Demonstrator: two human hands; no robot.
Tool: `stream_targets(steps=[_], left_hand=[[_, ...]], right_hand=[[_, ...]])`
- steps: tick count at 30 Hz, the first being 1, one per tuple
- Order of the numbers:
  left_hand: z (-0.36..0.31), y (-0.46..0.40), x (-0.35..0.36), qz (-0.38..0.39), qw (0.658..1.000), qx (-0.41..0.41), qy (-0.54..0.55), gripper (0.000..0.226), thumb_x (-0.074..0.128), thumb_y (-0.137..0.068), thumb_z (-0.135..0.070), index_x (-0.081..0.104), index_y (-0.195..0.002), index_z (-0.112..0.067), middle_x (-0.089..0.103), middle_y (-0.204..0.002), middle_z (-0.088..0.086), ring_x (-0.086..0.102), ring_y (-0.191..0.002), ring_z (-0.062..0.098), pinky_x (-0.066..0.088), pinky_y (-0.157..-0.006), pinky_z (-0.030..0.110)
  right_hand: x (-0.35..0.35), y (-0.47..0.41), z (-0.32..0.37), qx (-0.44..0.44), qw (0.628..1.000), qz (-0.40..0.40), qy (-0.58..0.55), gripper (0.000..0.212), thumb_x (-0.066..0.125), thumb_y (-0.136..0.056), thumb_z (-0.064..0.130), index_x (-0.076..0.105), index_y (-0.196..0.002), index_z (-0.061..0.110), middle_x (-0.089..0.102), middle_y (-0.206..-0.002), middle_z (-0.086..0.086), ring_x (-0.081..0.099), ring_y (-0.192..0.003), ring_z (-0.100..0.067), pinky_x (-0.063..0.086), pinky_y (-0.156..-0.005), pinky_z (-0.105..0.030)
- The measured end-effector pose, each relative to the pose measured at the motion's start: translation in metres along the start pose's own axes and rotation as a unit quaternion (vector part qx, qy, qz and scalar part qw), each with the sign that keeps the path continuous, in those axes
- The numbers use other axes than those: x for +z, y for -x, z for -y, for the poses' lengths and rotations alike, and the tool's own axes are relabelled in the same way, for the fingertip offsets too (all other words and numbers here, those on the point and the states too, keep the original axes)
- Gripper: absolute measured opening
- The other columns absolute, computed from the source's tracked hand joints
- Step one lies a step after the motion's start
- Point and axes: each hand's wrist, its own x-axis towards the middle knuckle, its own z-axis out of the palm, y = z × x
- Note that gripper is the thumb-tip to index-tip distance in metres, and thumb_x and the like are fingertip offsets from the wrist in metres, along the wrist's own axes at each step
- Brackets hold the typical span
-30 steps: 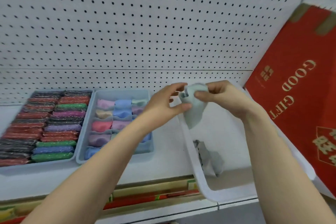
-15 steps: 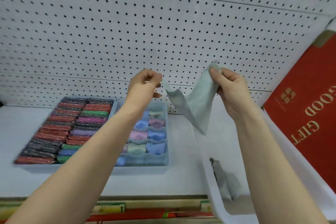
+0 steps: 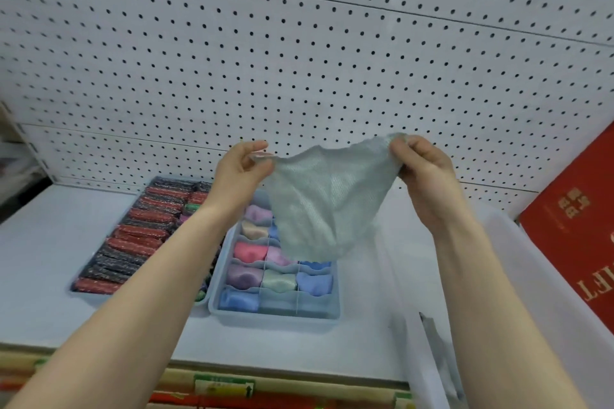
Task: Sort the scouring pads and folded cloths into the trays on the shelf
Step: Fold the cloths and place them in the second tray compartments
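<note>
pinching top corners of limp, light grey mesh cloth (image 3: 324, 206); left hand (image 3: 241, 169), right hand (image 3: 422, 173) apart; sags, needs refolding.

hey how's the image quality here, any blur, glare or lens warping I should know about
Head view: wide-angle warping bends the pegboard lines and stretches both forearms; lighting is flat and even, with no glare; the cloth between the left hand and right hand shows its weave; the white bin is pale and slightly washed out.

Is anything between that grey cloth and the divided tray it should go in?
Nothing visible. The cloth hangs from both hands directly above the tray, with open air between.
</note>
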Motion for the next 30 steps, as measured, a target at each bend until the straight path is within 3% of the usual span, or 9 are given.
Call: stream_targets(steps=[3, 6, 10, 13, 17, 21, 25, 28, 30], left_hand=[[0.005, 0.0, -0.006, -0.023, 0.999, -0.004, 0.033, 0.013, 0.054, -0.096, 0.0, 0.062, -0.104, -0.007, 0.067, -0.092, 0.007, 0.064, -0.088, 0.019, 0.054, -0.078, 0.017], [-0.003, 0.005, -0.002, 0.022, 1.0, 0.016, 0.007, 0.019, 0.05, -0.098, -0.003, 0.066, -0.095, -0.014, 0.066, -0.087, 0.003, 0.058, -0.075, 0.013, 0.051, -0.068, 0.015], [-0.026, 0.018, 0.006, 0.119, 0.993, -0.015, 0.014, 0.02, 0.054, -0.098, -0.013, 0.07, -0.09, -0.021, 0.07, -0.087, -0.002, 0.058, -0.068, 0.009, 0.048, -0.06, 0.02], [-0.04, 0.026, 0.011, 0.151, 0.987, -0.033, 0.048, 0.019, 0.061, -0.094, -0.013, 0.073, -0.084, -0.022, 0.073, -0.083, -0.001, 0.063, -0.068, 0.012, 0.051, -0.063, 0.022], [-0.045, 0.027, 0.013, 0.166, 0.985, 0.006, 0.054, 0.02, 0.062, -0.091, -0.004, 0.065, -0.108, -0.015, 0.066, -0.083, 0.0, 0.061, -0.061, 0.008, 0.049, -0.058, 0.018], [-0.043, 0.029, 0.013, 0.156, 0.987, 0.03, 0.027, 0.043, 0.056, -0.097, -0.011, 0.04, -0.136, -0.017, 0.065, -0.107, 0.001, 0.066, -0.088, 0.005, 0.049, -0.079, 0.016], [-0.035, 0.029, 0.011, 0.142, 0.989, 0.017, -0.023, 0.07, 0.058, -0.09, -0.048, 0.02, -0.148, -0.038, 0.048, -0.13, -0.011, 0.054, -0.118, 0.005, 0.039, -0.103, 0.027], [-0.035, 0.032, 0.007, 0.157, 0.984, 0.012, -0.083, 0.082, 0.064, -0.078, -0.057, 0.023, -0.147, -0.042, 0.045, -0.133, -0.017, 0.053, -0.116, 0.002, 0.042, -0.097, 0.025], [-0.032, 0.031, 0.005, 0.135, 0.971, 0.038, -0.193, 0.071, 0.078, -0.077, -0.041, 0.042, -0.138, -0.036, 0.054, -0.126, -0.013, 0.057, -0.106, 0.003, 0.047, -0.092, 0.027]], right_hand=[[0.016, 0.014, 0.002, 0.067, 0.971, 0.228, 0.033, 0.007, 0.066, -0.085, 0.02, 0.066, -0.078, 0.017, 0.059, -0.082, -0.007, 0.048, -0.078, -0.022, 0.036, -0.068, -0.03], [0.037, 0.022, -0.004, 0.104, 0.94, 0.314, 0.08, 0.011, 0.072, -0.084, 0.009, 0.072, -0.079, 0.019, 0.065, -0.076, 0.004, 0.056, -0.07, -0.008, 0.043, -0.068, -0.016], [0.065, 0.017, -0.014, 0.047, 0.988, 0.14, 0.035, 0.015, 0.074, -0.081, 0.0, 0.075, -0.079, 0.015, 0.071, -0.075, 0.005, 0.062, -0.069, -0.005, 0.049, -0.068, -0.017], [0.078, 0.012, -0.018, 0.003, 0.995, 0.082, 0.051, 0.014, 0.079, -0.077, 0.003, 0.073, -0.077, 0.016, 0.068, -0.07, 0.005, 0.059, -0.066, -0.006, 0.048, -0.066, -0.017], [0.085, 0.01, -0.019, -0.048, 0.992, 0.064, 0.099, 0.018, 0.076, -0.079, 0.002, 0.067, -0.087, 0.016, 0.061, -0.072, 0.0, 0.055, -0.07, -0.009, 0.045, -0.069, -0.022], [0.085, 0.009, -0.022, -0.04, 0.982, 0.104, 0.153, 0.031, 0.077, -0.081, 0.013, 0.072, -0.108, 0.027, 0.063, -0.095, 0.004, 0.055, -0.081, -0.007, 0.046, -0.075, -0.022], [0.085, 0.009, -0.022, -0.042, 0.98, 0.104, 0.163, 0.015, 0.078, -0.08, 0.012, 0.074, -0.085, 0.025, 0.064, -0.097, 0.007, 0.058, -0.081, -0.006, 0.046, -0.074, -0.022], [0.083, 0.006, -0.024, -0.032, 0.978, 0.109, 0.176, 0.008, 0.075, -0.083, 0.012, 0.07, -0.083, 0.018, 0.066, -0.088, 0.01, 0.057, -0.08, -0.006, 0.047, -0.073, -0.028], [0.082, 0.003, -0.022, -0.027, 0.984, 0.081, 0.153, 0.01, 0.071, -0.086, 0.009, 0.066, -0.082, 0.017, 0.065, -0.078, 0.01, 0.055, -0.072, -0.007, 0.046, -0.069, -0.029]])
